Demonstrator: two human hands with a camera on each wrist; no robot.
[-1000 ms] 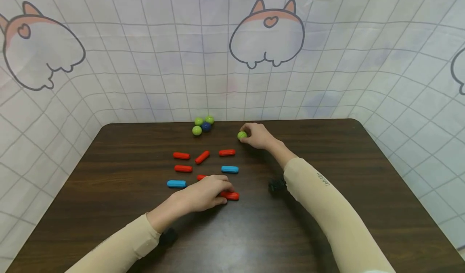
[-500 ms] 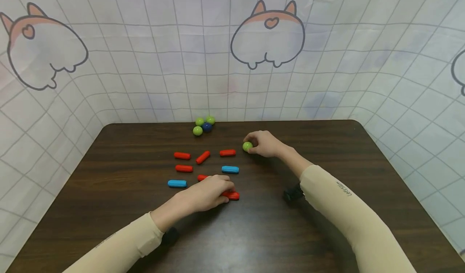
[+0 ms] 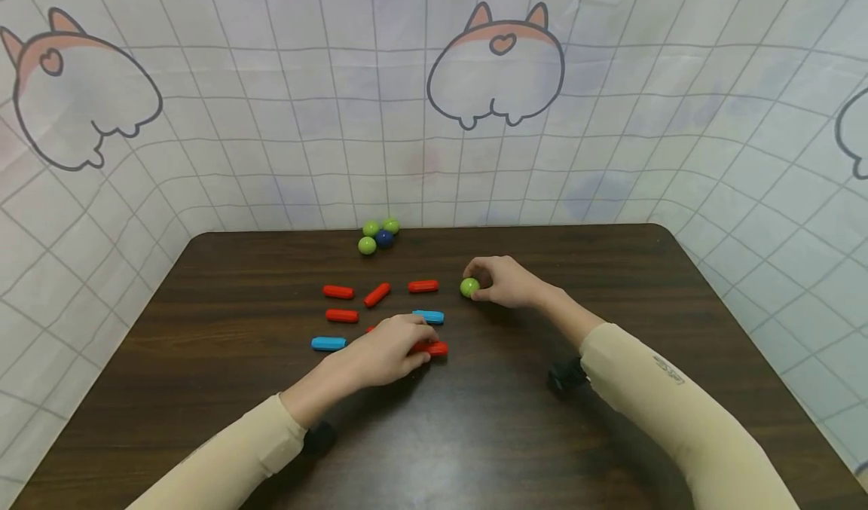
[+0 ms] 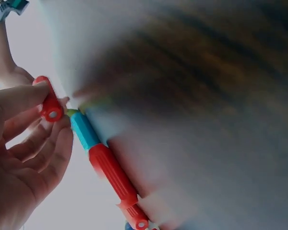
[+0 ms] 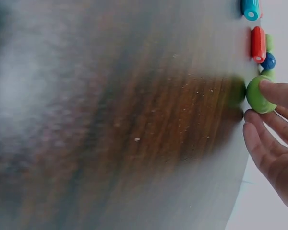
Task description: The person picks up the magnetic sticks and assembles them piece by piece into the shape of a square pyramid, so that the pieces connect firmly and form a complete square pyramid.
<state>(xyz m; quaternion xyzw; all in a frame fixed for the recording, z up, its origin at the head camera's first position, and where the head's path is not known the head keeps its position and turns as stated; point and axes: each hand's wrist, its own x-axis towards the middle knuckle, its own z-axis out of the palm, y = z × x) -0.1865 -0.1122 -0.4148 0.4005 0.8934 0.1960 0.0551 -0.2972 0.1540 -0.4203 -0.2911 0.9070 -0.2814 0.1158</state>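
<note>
My right hand pinches a green ball on the dark wooden table, just right of a red stick. The right wrist view shows that ball at my fingertips. My left hand grips a red stick low over the table, close to a blue stick. In the left wrist view the held red stick sits between thumb and fingers, with the blue stick and another red stick beyond.
Three more red sticks and a second blue stick lie left of centre. A cluster of green balls and one blue ball sits at the table's far edge. A printed cloth surrounds the table.
My right hand has drawn the green ball nearer and to the right, ending beside the far red stick. My left hand has shifted its red stick up toward the blue stick.
</note>
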